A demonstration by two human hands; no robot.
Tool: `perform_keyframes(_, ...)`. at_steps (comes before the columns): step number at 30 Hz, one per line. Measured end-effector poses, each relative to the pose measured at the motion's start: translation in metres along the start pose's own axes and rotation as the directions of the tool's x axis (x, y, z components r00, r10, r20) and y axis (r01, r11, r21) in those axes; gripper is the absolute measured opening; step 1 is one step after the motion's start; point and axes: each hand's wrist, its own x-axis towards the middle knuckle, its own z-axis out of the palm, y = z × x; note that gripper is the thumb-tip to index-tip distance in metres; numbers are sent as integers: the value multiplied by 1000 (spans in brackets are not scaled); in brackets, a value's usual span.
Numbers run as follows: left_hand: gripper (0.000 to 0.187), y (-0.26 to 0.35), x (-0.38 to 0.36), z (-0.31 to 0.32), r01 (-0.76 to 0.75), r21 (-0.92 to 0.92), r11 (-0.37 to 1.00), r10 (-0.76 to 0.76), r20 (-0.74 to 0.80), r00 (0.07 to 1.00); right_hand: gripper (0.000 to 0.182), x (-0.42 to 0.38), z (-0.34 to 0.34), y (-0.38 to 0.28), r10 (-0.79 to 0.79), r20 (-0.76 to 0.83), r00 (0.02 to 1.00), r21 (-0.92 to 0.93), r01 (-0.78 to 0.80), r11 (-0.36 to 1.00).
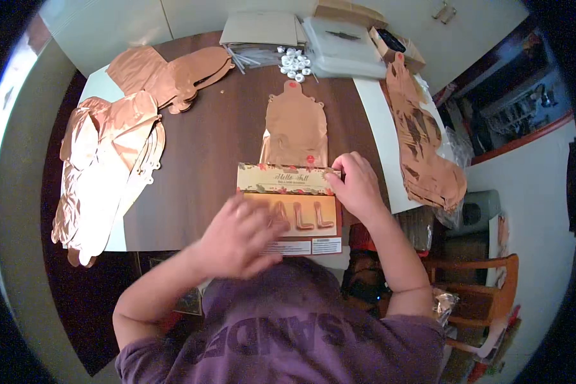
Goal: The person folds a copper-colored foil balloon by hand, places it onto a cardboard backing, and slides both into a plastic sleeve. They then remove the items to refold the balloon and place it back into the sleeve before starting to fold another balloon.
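From the head view, the printed package card [288, 208] lies at the near edge of the desk [211, 141], over a folded foil balloon [296, 125]. The right hand [357, 185] pinches its top right corner; the left hand [240, 237], fingers curled, presses its lower left. Best keep the card flat and square.

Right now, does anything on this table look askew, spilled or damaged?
Mostly orderly. The small white caps lie loose in a scattered heap at the table's far edge, and the crumpled foil balloons at the right hang over the table's edge. Both hands, left hand and right hand, rest on the balloon package.
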Motion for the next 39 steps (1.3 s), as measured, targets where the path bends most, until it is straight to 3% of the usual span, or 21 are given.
perform_keyframes(6, 59, -65, 27, 39, -31, -40, 999, 36, 126, 991, 61, 43, -1, 38, 192, 118, 974, 224, -215, 951)
perform_keyframes(8, 60, -70, 34, 37, -54, -71, 996, 64, 149, 987, 58, 72, -7, 37, 336, 294, 895, 442, -438, 783)
perform_keyframes(11, 63, -78, 41, 31, -73, -101, 992, 89, 158, 983, 47, 106, -11, 41, 359, 493, 792, 453, -587, 671)
perform_keyframes(14, 67, -90, 45, 32, -91, -101, 991, 105, 147, 984, 38, 128, -15, 40, 284, 643, 711, 288, -569, 770)
perform_keyframes(18, 71, -98, 50, 30, -127, -106, 986, 141, 136, 981, 28, 131, 3, 39, 161, 403, 901, 390, -328, 860)
perform_keyframes(21, 71, -101, 48, 31, -127, -120, 985, 140, 106, 984, 19, 116, 1, 24, 11, 252, 968, 467, -131, 874)
perform_keyframes(24, 72, -103, 49, 32, -101, -110, 989, 109, 75, 991, 16, 85, -19, -9, -97, 265, 959, 297, 15, 955)
perform_keyframes(25, 72, -102, 47, 33, -89, -105, 991, 96, 65, 993, 16, 78, -14, -5, -359, 172, 917, 158, 334, 929)
perform_keyframes(26, 73, -105, 45, 39, -89, -49, 995, 92, 62, 994, 17, 70, -8, 0, -605, 119, 788, -7, 610, 793)
perform_keyframes(27, 73, -112, 43, 50, -91, 7, 996, 91, 59, 994, 17, 56, -6, -4, -707, -8, 707, -149, 698, 700)
perform_keyframes(29, 73, -115, 43, 43, -35, -102, 994, 40, 49, 998, 17, 39, -4, -4, -737, 26, 676, -223, 722, 655)
perform_keyframes(31, 72, -119, 37, 45, 4, -97, 995, 2, 62, 998, 20, 25, 3, 4, -750, 43, 660, -248, 734, 632)
perform_keyframes(35, 69, -110, 40, 36, 43, -71, 997, -46, -45, 998, 19, 16, 1, 17, -712, 17, 702, -74, 711, 699)
perform_keyframes(38, 74, -106, 33, 39, 224, -11, 974, -224, -46, 973, 25, 14, -4, 20, -662, 23, 749, 54, 660, 749)
perform_keyframes(39, 76, -102, 37, 34, 173, 18, 985, -171, -82, 982, 28, 14, -5, 20, -639, 32, 769, 113, 632, 767)
